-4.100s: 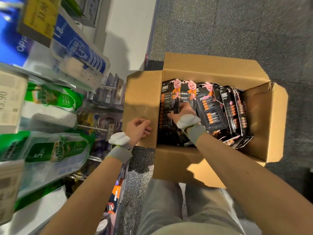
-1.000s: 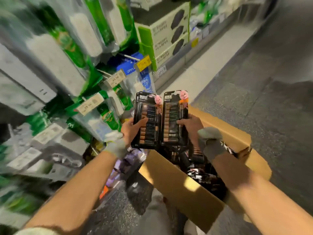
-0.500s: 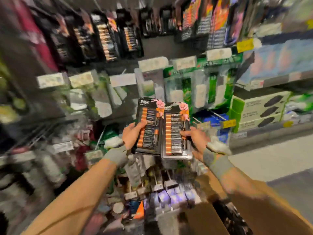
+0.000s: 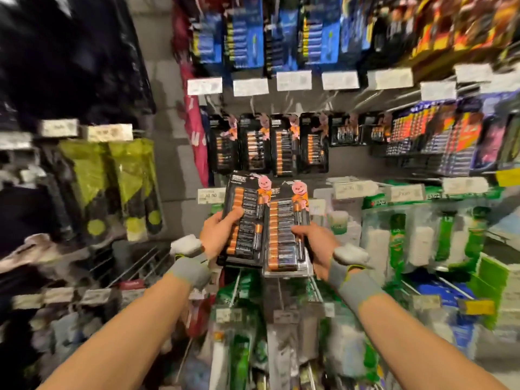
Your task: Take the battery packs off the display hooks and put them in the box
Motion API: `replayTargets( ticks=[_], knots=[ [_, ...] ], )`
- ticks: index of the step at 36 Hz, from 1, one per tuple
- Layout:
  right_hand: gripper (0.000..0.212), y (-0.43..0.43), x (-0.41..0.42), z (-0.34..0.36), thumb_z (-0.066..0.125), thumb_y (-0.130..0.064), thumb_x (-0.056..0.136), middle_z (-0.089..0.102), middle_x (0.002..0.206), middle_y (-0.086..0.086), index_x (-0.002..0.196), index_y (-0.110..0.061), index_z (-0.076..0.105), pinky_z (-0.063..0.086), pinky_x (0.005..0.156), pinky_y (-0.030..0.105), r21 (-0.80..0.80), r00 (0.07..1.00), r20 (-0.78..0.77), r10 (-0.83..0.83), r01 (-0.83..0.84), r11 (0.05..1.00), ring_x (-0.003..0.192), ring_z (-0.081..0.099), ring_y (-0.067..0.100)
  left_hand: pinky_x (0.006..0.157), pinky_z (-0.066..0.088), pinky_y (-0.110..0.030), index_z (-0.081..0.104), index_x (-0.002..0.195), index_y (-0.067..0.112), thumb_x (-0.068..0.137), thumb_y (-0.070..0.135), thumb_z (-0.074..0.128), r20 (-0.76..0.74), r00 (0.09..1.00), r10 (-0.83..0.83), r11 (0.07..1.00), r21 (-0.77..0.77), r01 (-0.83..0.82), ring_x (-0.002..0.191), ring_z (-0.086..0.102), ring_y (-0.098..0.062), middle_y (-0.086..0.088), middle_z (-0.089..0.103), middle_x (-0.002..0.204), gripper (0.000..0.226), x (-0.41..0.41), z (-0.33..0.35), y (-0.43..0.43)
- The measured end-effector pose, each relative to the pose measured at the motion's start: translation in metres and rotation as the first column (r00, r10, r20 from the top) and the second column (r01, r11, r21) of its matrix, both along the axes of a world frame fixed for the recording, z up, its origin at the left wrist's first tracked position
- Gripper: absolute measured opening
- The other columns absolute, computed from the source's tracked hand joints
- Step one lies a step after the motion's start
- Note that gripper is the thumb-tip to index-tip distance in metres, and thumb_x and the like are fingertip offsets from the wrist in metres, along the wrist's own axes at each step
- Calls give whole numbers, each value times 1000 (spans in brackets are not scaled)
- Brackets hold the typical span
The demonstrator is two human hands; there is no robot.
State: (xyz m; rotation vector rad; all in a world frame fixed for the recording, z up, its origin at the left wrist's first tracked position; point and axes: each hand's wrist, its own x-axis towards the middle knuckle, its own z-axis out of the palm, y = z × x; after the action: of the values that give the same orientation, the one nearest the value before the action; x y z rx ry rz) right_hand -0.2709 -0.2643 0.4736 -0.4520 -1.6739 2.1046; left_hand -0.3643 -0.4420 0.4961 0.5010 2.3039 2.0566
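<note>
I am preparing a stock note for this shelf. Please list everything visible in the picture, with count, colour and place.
Held battery packs: two, black with orange cells, left pack and right pack side by side, centre.
Hanging battery packs: four large, black and orange, in a row above; two smaller packs to their right.
Blue packs: several, blurred, top row.
Price labels: many, white, in rows above the goods.
Yellow-green packages: at least two, left.
Green packages: several, lower right.
Wristbands: two, grey, one per wrist.
Hands: two; left hand grips left pack, right hand grips right pack.
</note>
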Motion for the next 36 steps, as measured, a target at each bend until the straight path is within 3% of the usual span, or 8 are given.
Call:
replayTargets(
  ticks=[3, 7, 9, 13, 21, 26, 30, 36],
  knots=[
    [11, -11, -10, 19, 67, -7, 86, 65, 63, 4, 94, -2, 63, 43, 39, 14, 45, 999, -40, -32, 33, 998, 44, 62, 6, 81, 50, -35, 66, 85, 14, 79, 46, 74, -10, 1000, -8, 1000, 22, 8, 80, 63, -24, -6, 68, 84, 34, -14, 11, -9],
    [29, -22, -26, 31, 75, -21, 81, 75, 86, 10, 104, -4, 70, 58, 66, 31, 146, 996, -67, -54, 63, 987, 73, 73, 23, 61, 47, -17, 66, 89, 9, 92, 30, 66, -35, 999, -14, 998, 56, 16, 70, 60, -13, -1, 67, 79, 22, -33, 25, -20],
    [40, -20, -34, 41, 78, -26, 78, 74, 94, 11, 108, -2, 67, 57, 72, 30, 184, 995, -71, -73, 85, 979, 80, 71, 24, 72, 52, -23, 67, 83, 15, 90, 33, 68, -54, 998, -19, 996, 88, 24, 76, 65, -20, -5, 70, 84, 19, -41, 34, -22],
    [29, -8, -35, 59, 72, -30, 84, 69, 91, 3, 105, -11, 67, 46, 73, 23, 302, 987, -103, -122, 147, 942, 78, 62, 15, 93, 53, -45, 68, 88, 17, 87, 37, 71, -81, 996, -31, 990, 138, 42, 86, 68, -28, -8, 73, 89, 21, -51, 48, -21],
    [20, 43, -48, 102, 70, -24, 86, 74, 94, 5, 104, -14, 68, 58, 76, 37, 308, 978, -170, -118, 167, 937, 86, 71, 24, 69, 54, -30, 66, 107, 11, 90, 33, 68, -180, 983, -34, 972, 225, 74, 75, 68, -18, -3, 73, 89, 28, -70, 89, 17],
    [53, 58, -66, 116, 79, -41, 72, 72, 107, 5, 117, -17, 64, 54, 90, 45, 290, 983, -164, -79, 124, 949, 96, 69, 26, 71, 51, -30, 65, 111, 9, 89, 41, 67, -229, 973, 9, 982, 188, 35, 77, 66, -18, -1, 71, 90, 39, -80, 95, 35],
    [33, 79, -80, 132, 73, -32, 79, 73, 102, 5, 107, -15, 69, 50, 96, 47, 306, 977, -196, -79, 138, 942, 97, 68, 27, 85, 51, -37, 63, 118, 9, 88, 48, 66, -241, 970, 38, 984, 179, 6, 88, 65, -23, -5, 71, 101, 49, -87, 103, 56],
    [27, 89, -89, 147, 70, -27, 85, 74, 100, 6, 108, -12, 68, 53, 91, 44, 297, 974, -226, -27, 95, 950, 92, 70, 26, 65, 46, -31, 65, 105, 14, 89, 43, 67, -247, 967, 61, 978, 209, -8, 72, 60, -18, -3, 70, 88, 32, -98, 106, 70]
  ],
)
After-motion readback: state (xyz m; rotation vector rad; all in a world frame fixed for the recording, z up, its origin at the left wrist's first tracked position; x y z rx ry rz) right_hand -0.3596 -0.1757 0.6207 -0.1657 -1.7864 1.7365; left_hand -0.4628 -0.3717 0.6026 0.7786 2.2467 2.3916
